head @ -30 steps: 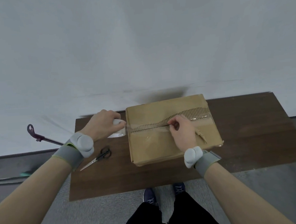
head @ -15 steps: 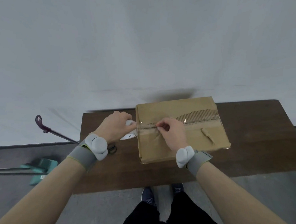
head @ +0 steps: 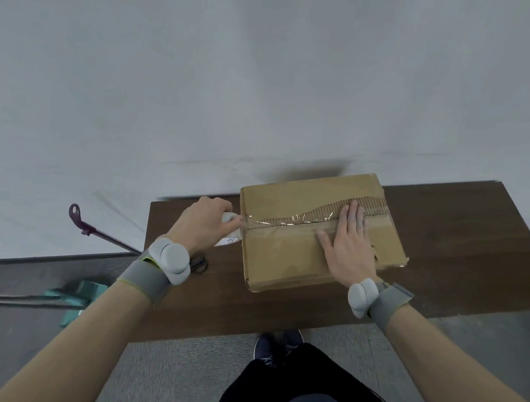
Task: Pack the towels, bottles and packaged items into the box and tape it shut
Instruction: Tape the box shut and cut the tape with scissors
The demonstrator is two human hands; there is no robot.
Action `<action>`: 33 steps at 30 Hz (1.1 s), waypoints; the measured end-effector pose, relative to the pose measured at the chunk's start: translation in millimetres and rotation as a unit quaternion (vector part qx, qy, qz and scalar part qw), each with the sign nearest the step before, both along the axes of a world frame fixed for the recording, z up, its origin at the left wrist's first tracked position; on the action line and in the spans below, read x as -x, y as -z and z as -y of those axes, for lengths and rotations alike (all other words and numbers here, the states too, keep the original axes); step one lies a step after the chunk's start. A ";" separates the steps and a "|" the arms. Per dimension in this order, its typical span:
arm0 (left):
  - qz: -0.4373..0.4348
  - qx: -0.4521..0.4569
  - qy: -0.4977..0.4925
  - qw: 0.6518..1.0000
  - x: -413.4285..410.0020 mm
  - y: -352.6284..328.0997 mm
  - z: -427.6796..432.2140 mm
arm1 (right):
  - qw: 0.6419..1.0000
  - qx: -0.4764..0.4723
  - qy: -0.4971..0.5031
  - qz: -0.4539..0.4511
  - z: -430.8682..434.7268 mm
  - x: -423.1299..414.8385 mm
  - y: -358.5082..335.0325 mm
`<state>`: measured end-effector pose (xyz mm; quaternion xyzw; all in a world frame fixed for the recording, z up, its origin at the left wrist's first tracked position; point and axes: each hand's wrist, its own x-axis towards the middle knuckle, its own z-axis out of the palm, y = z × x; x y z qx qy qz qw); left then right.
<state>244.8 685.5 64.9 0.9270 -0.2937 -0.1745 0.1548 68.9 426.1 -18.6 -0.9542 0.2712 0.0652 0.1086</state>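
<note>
The cardboard box (head: 316,231) lies closed on the dark wooden table (head: 449,250), at the far side of it and close to the white wall (head: 248,76). Its top is torn in one long strip, so the ribbed inner layer shows there. A band of clear tape (head: 290,221) runs across the top along the seam, from the left edge toward the right, and it is shiny and a little wrinkled.

My right hand (head: 350,245) is flat on the top of the box, palm down, with the fingers stretched out and together and the thumb spread to the left. The fingertips reach the tape band and the torn strip. This hand grips nothing; it only presses on the surface.

My left hand (head: 204,225) is just beside the left edge of the box and is closed around the white tape roll (head: 229,231). The tape goes from the roll directly onto the box top. Most of the roll is hidden under my fingers.

Black scissors (head: 199,265) lie on the table near my left wrist, partly covered by the grey wrist band (head: 156,277). On the floor to the left I see a long-handled tool with a purple handle (head: 80,220) and a green dustpan (head: 82,295).
</note>
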 end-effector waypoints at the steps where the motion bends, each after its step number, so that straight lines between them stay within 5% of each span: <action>1: -0.001 -0.001 -0.003 1.000 1.0 -0.6 0.3 | 1.000 0.001 0.000 -0.003 -0.8 -1.0 -0.6; 21: -0.008 -0.025 0.022 0.999 -10.4 1.1 7.6 | 1.000 0.023 -0.013 0.010 -46.5 1.5 4.7; 33: -0.027 -0.052 0.046 0.997 -23.3 4.6 11.5 | 0.988 0.015 -0.133 0.076 -129.7 -25.6 9.3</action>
